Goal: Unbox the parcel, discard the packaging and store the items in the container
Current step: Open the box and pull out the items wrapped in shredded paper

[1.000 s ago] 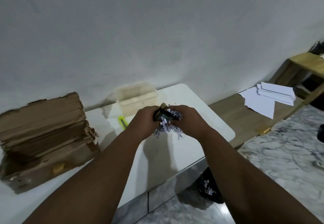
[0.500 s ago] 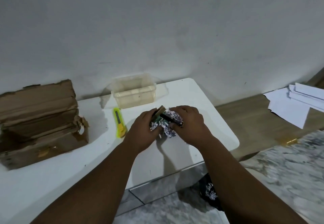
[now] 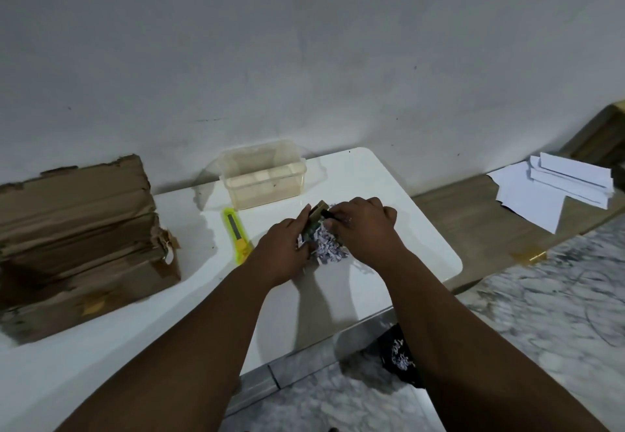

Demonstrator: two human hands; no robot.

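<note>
Both hands, left hand [image 3: 287, 245] and right hand [image 3: 363, 225], are clamping a small wrapped item [image 3: 319, 225] (patterned paper) at mid-frame over the tabletop [image 3: 389, 195]. The clear container [image 3: 263, 174] is sitting just above them; its contents are unclear.

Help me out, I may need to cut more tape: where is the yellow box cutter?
In the head view, the yellow box cutter lies on the white table, just left of the left hand, in front of the clear container.
</note>
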